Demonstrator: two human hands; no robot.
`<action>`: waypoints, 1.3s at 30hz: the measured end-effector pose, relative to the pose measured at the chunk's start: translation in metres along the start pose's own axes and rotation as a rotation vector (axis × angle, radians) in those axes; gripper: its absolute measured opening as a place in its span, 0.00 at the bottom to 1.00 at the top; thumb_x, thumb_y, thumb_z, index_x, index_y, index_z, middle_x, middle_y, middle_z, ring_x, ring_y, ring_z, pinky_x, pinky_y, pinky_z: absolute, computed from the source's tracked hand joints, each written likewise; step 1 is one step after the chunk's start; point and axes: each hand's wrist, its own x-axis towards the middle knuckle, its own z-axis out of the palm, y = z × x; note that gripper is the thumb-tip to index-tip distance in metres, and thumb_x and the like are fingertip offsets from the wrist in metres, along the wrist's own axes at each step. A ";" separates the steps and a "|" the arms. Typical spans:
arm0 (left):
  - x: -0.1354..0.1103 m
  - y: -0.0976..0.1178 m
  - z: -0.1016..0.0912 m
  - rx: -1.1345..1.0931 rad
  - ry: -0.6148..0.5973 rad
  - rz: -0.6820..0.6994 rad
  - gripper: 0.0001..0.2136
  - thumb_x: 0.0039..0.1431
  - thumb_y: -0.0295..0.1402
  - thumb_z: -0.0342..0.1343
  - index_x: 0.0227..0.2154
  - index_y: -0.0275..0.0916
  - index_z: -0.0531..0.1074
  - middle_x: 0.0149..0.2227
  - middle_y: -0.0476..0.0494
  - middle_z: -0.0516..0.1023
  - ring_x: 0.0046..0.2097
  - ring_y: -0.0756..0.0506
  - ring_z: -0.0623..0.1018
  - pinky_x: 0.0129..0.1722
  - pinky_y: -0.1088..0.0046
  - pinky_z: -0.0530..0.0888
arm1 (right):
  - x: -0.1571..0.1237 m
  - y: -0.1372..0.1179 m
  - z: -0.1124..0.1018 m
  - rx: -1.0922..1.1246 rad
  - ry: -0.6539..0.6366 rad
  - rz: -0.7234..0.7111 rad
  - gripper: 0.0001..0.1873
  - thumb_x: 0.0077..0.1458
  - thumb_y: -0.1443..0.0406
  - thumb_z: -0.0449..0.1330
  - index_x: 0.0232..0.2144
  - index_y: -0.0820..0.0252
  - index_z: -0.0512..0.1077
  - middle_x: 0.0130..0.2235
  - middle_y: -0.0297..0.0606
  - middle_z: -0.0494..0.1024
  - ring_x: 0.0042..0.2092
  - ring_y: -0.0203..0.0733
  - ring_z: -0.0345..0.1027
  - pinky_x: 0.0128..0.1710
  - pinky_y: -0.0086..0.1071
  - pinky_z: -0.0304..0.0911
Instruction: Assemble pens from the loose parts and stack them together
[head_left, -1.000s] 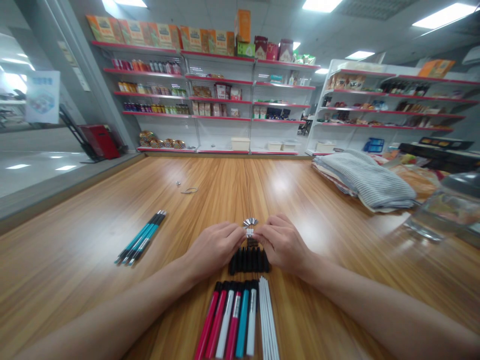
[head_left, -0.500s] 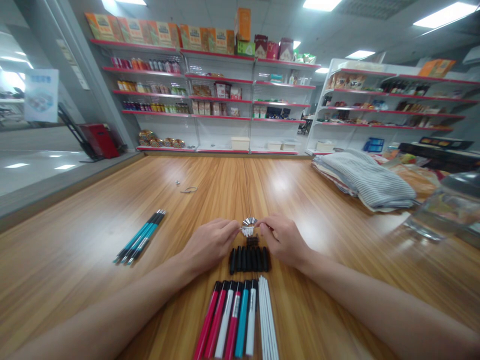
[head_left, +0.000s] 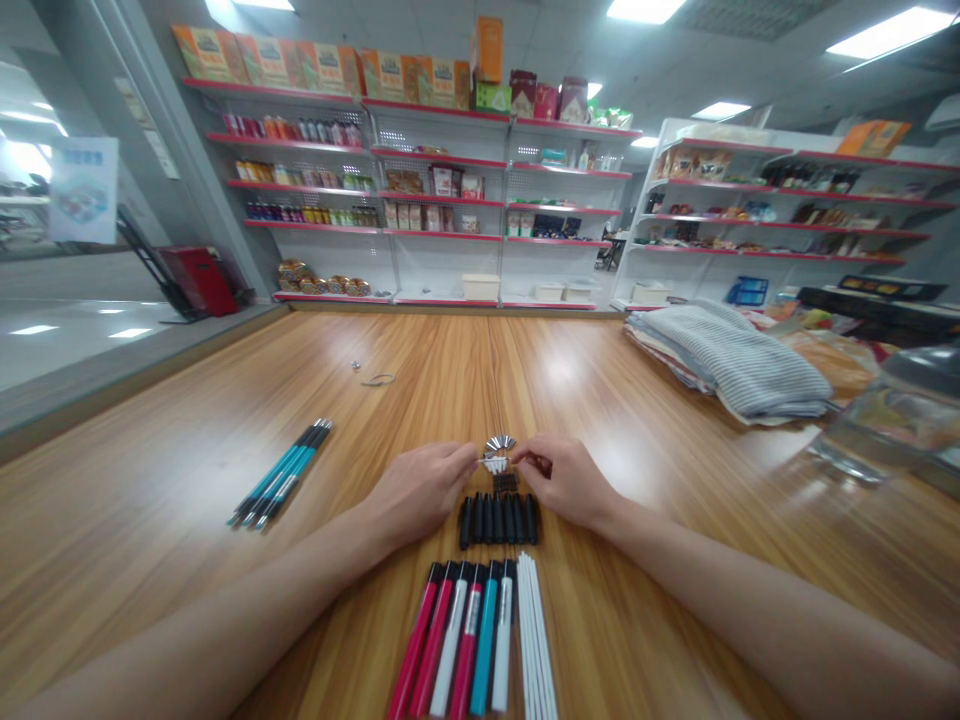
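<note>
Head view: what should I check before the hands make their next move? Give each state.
1. Left hand holds the thin piece: ok, pinched at one end.
2. Right hand holds it too: cannot tell, contact at the other end is too small to see.
3. Black grips lined up: ok, side by side.
4. Barrels lined up: ok, in a row.
5. White rods together: ok, bunched right of the barrels.
6. Teal pens out of the way: ok, apart from both hands.

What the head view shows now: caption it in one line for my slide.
Left hand and right hand, a thin piece between them, beyond black tubes and pen barrels.
</note>
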 end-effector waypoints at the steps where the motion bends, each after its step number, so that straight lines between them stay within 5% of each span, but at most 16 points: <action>1: 0.000 0.000 0.000 0.000 0.003 0.003 0.10 0.67 0.35 0.39 0.34 0.42 0.65 0.31 0.47 0.73 0.34 0.47 0.75 0.33 0.74 0.67 | 0.000 0.000 0.000 0.001 0.001 -0.008 0.09 0.52 0.73 0.56 0.31 0.58 0.75 0.28 0.34 0.74 0.30 0.36 0.66 0.31 0.28 0.60; 24: -0.001 0.000 0.000 0.003 -0.020 0.012 0.10 0.67 0.34 0.40 0.35 0.42 0.65 0.33 0.46 0.75 0.36 0.47 0.75 0.35 0.73 0.68 | -0.002 0.007 -0.001 -0.125 -0.039 -0.015 0.08 0.48 0.75 0.55 0.28 0.59 0.71 0.29 0.35 0.73 0.33 0.38 0.65 0.34 0.30 0.60; 39: 0.000 0.000 0.001 -0.002 -0.048 0.011 0.10 0.67 0.35 0.39 0.37 0.42 0.66 0.33 0.46 0.74 0.37 0.47 0.75 0.36 0.73 0.67 | 0.001 -0.002 -0.004 -0.064 0.031 -0.005 0.06 0.57 0.73 0.53 0.33 0.61 0.69 0.35 0.38 0.72 0.38 0.39 0.65 0.39 0.33 0.61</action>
